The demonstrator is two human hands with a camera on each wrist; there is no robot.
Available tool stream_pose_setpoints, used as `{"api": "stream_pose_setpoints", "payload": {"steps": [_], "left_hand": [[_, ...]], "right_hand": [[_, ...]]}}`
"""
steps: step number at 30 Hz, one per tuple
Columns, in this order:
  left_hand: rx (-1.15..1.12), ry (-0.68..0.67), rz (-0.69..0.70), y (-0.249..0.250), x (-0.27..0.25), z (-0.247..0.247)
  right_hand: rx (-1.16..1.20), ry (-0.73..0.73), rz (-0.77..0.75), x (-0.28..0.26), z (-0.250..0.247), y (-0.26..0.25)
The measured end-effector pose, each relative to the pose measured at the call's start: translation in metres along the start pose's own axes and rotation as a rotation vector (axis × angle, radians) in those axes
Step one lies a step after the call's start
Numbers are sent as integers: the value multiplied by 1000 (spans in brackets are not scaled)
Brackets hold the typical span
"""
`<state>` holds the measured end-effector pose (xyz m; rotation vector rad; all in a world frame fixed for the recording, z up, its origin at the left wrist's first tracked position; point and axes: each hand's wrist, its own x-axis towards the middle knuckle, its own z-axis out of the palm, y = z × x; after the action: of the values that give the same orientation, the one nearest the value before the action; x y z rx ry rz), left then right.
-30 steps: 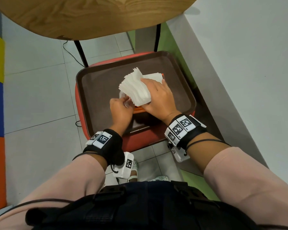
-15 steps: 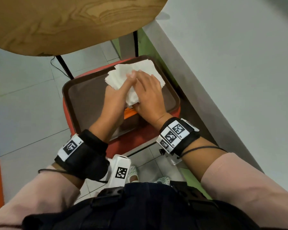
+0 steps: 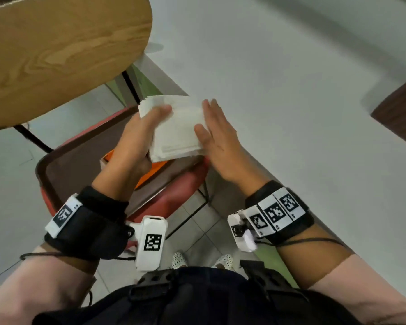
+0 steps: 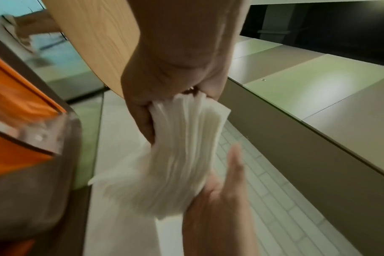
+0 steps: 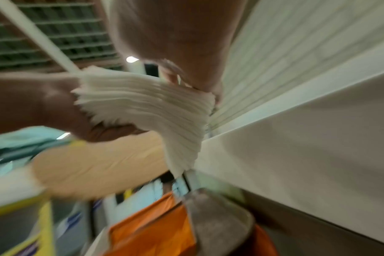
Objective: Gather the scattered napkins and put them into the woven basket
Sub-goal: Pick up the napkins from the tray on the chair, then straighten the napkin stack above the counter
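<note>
1. Head view shows me the stack of napkins now lifted clear of the brown tray; half a second ago both hands were pressing it down on that tray.
2. My left hand grips the stack's left edge, thumb on top and fingers curled beneath, as the left wrist view confirms.
3. My right hand has opened since then: fingers straight and together, the flat palm touching the stack's right edge. From the left wrist camera it appears with straight fingers under the fanned sheets.
4. Right wrist view is blurred; the napkin edges fan out between the two hands.
5. Below the left hand sits an orange holder on the tray, partly hidden by my wrist; I cannot tell what it is made of.
6. The tray rests on a red stool, below and behind both hands.
7. Right of the right hand runs a white counter, its edge just beside the stack.
8. Beyond the left hand, a round wooden table top stands on black legs.
9. Pale floor tiles lie left of the tray; a green strip runs along the counter's base.
</note>
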<state>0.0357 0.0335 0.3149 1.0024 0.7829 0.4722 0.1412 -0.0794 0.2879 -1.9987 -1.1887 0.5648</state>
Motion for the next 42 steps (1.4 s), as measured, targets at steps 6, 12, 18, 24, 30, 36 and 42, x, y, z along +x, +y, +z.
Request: {"api": "stream_pose_setpoints", "payload": {"steps": [6, 12, 18, 24, 30, 36, 42], "left_hand": [[-98, -345, -194, -5, 5, 66], [-101, -604, -394, -20, 7, 141], [-63, -793, -538, -28, -4, 199], [149, -826, -518, -55, -8, 256], [446, -868, -433, -87, 6, 283], [629, -1016, -283, -99, 6, 299], [893, -1037, 263, -101, 15, 301]], "right_hand": [[631, 200, 416, -24, -66, 45], [1161, 248, 480, -94, -131, 61], [1603, 328, 515, -143, -162, 94], [1845, 444, 364, -179, -175, 117], [1411, 637, 565, -203, -199, 132], [956, 667, 699, -215, -212, 149], [626, 712, 574, -226, -216, 148]]}}
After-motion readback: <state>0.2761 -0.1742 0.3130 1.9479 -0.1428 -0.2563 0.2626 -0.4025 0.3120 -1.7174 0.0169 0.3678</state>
